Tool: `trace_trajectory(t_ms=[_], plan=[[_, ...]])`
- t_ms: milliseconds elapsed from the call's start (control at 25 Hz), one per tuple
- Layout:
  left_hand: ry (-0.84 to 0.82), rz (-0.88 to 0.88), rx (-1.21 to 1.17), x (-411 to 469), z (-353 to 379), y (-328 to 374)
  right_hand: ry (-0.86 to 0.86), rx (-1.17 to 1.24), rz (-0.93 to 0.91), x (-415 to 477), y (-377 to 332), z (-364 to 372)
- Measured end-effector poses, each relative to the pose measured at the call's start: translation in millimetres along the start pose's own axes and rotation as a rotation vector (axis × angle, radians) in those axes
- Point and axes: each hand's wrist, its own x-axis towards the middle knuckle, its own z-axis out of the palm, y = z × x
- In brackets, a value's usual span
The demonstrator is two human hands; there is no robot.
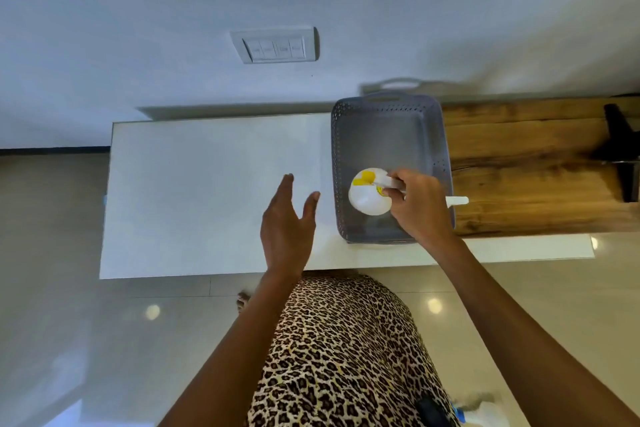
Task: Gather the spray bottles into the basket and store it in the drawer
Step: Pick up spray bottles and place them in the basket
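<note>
A grey perforated basket [388, 104] with a handle at its far end stands on the white cabinet top [207, 191], at the right. My right hand [419, 208] holds a white spray bottle with a yellow label [367, 198] by its trigger head, upright inside the near part of the basket. The white nozzle [457, 200] sticks out to the right of my hand. My left hand [287, 229] hovers open over the cabinet top, just left of the basket, holding nothing. No drawer front is visible from above.
A wooden slab [526, 166] lies to the right of the basket, with a black stand [620, 149] at its far right. A wall switch plate [275, 45] is on the wall behind. Another spray bottle, blurred, [485, 412] shows at the bottom right on the tiled floor side.
</note>
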Motion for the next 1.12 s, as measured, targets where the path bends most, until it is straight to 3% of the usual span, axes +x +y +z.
trace_trajectory(t_ms=[320,800,1120], plan=[[0.026,-0.035,-0.004,7.3,-15.4,-7.8,-0.162,-0.025,0.099,0.3,26.1,42.4],[0.01,-0.065,-0.075,2.2,-32.3,-26.1,-0.268,-0.067,0.109,7.4,19.0,43.1],[0.097,-0.025,-0.05,8.9,-103.2,-72.6,-0.121,0.067,-0.023,-8.8,-90.2,61.1]])
